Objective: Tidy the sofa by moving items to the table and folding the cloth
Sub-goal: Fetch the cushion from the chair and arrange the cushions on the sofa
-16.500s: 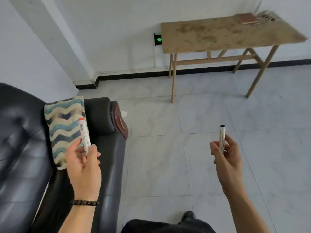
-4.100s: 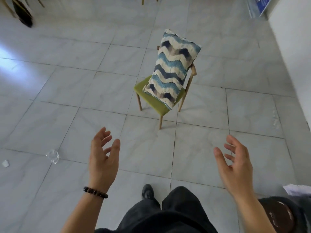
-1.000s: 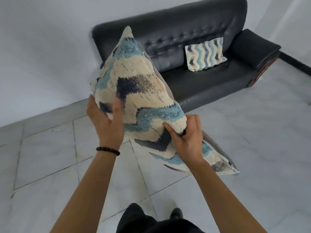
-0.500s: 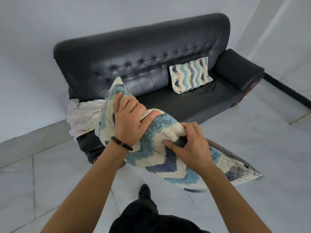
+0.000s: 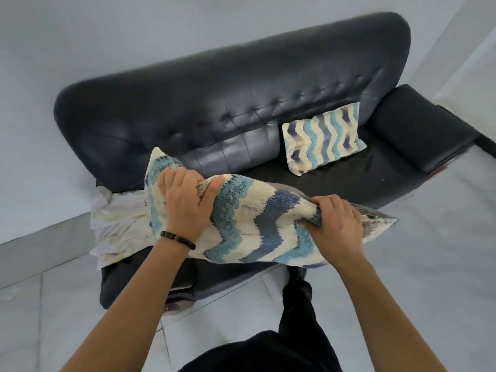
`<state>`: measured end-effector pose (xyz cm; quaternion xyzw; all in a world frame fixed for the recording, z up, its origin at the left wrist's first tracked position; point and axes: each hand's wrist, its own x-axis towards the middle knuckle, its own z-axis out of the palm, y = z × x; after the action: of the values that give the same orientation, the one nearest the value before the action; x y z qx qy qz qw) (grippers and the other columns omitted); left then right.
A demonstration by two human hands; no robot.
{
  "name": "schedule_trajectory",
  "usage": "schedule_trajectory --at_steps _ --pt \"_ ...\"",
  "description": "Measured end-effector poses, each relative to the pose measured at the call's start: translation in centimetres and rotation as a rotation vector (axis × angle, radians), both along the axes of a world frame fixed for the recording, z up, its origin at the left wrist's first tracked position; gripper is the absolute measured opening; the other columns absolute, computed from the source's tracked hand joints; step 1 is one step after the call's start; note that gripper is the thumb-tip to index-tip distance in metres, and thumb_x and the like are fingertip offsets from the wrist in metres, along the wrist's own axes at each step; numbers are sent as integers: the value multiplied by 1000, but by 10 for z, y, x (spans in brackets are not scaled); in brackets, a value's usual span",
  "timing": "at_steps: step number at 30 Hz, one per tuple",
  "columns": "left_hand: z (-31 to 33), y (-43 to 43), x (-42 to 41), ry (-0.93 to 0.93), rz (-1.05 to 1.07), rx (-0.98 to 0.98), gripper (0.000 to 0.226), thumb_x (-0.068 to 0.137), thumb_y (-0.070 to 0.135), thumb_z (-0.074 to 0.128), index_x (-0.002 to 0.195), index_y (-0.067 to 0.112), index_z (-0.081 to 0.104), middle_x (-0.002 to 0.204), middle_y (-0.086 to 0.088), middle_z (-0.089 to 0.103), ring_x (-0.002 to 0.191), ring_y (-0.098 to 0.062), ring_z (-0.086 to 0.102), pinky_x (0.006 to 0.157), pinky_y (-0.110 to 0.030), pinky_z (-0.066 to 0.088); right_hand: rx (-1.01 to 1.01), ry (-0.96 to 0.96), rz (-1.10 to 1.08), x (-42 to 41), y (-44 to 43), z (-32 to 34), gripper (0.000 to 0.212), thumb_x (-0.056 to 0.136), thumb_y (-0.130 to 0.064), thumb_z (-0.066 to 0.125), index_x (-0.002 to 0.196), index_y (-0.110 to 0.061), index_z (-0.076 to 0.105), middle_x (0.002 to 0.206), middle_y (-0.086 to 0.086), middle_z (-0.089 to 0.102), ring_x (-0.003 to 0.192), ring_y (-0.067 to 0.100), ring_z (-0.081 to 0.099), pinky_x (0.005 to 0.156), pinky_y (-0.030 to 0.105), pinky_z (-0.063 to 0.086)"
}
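Both hands, left hand (image 5: 185,202) and right hand (image 5: 335,226), have their fingers clenched on 1 zigzag cushion (image 5: 249,224) above the black sofa (image 5: 241,103); crumpled cloth (image 5: 118,224) lies on its left end.

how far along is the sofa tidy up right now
Done: the sofa seat shows no loose small items, and one patterned pillow leans against its backrest. In hand: left hand and right hand grip a second pillow. Left: the white cloth lies crumpled, unfolded.
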<state>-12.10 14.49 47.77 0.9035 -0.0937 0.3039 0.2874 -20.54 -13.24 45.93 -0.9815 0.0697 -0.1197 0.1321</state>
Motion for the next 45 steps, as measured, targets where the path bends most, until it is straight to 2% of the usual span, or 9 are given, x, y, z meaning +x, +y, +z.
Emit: schedule_trajectory --at_steps 7,15,19,27,30,32,35,41,45 --pt "-53 -45 111 211 160 124 50 93 59 41 74 12 44 81 0 40 83 -16 29 80 -38 26 -23 138 115 184 -59 -48 48 65 -25 87 104 -17 60 102 5 62 101 33 58 92 47 43" --pt "-175 -82 225 478 362 -29 29 93 41 57 81 18 43 87 3 47 86 -10 30 96 -61 36 -109 240 299 347 -84 -153 54 63 -20 90 105 -10 58 101 14 61 98 39 58 96 50 44" --pt "-239 -82 278 564 383 -67 29 94 40 57 85 14 48 92 1 47 95 -19 36 102 -60 33 -162 317 387 409 -82 -218 50 73 -24 85 111 -8 56 108 15 57 101 39 56 97 49 42" --pt "-314 -58 361 431 440 29 32 96 49 45 90 18 38 85 0 42 81 -17 35 100 -45 34 -200 179 523 498 -71 -291 48 89 -35 69 128 -12 54 127 15 54 120 39 50 109 47 30" --pt "-338 -48 381 281 432 16 32 97 41 46 97 9 52 96 -3 51 94 -29 50 93 -41 40 -221 199 451 524 -65 -312 69 94 -40 61 152 -19 31 158 19 27 148 38 20 120 52 8" --pt "-361 -46 382 329 436 77 41 96 37 46 117 3 55 123 -15 53 117 -37 49 101 -44 37 -187 321 342 525 -60 -327 81 97 -46 54 158 -19 9 164 20 2 151 38 2 120 51 2" --pt "-396 -48 361 538 382 42 59 96 41 46 142 4 39 152 -23 24 141 -39 26 113 -42 28 34 591 233 511 -57 -355 88 97 -52 52 158 -23 -4 164 16 -12 151 36 -6 122 50 9" --pt "-443 -42 339 746 484 -268 109 79 49 69 154 4 4 158 -24 -1 147 -36 4 118 -47 19 251 632 157 488 -71 -401 98 92 -40 66 157 -31 -7 162 16 -19 151 40 -1 117 50 21" --pt "-454 -21 370 860 566 -508 138 63 31 90 153 9 -12 159 -11 12 140 -8 17 115 -27 16 455 592 -96 505 -74 -417 129 78 -36 82 154 -23 -21 161 21 -17 150 39 5 113 46 29"
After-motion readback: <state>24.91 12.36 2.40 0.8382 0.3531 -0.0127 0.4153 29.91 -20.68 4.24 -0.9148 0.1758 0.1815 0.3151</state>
